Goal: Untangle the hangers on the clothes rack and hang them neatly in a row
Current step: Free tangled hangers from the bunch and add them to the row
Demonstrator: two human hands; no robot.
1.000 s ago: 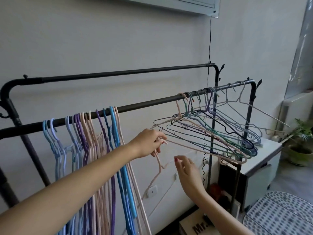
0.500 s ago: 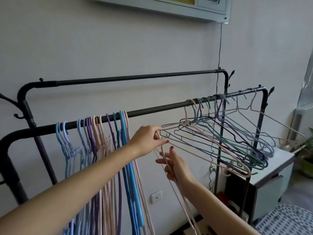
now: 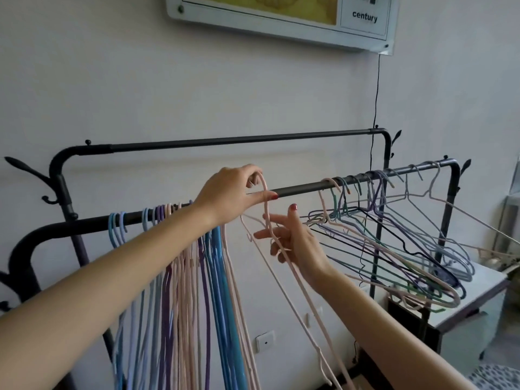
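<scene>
Lettering on the white wall panel [image 3: 281,21] reads "century". Below it, the left hand [image 3: 228,197] pinches the hook of a pale pink wire hanger [image 3: 284,257] in a narrow grip just above the black metal rack rail [image 3: 298,190]; the right hand [image 3: 295,243] curls round its neck, between the neat row [image 3: 191,277] and the tangled bunch [image 3: 394,249].

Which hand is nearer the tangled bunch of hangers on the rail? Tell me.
Right. The right hand is just beside the tangled bunch of hangers, holding the pink hanger by its neck. The left hand grips that hanger's hook farther along the rail, beside the tidy row.
</scene>
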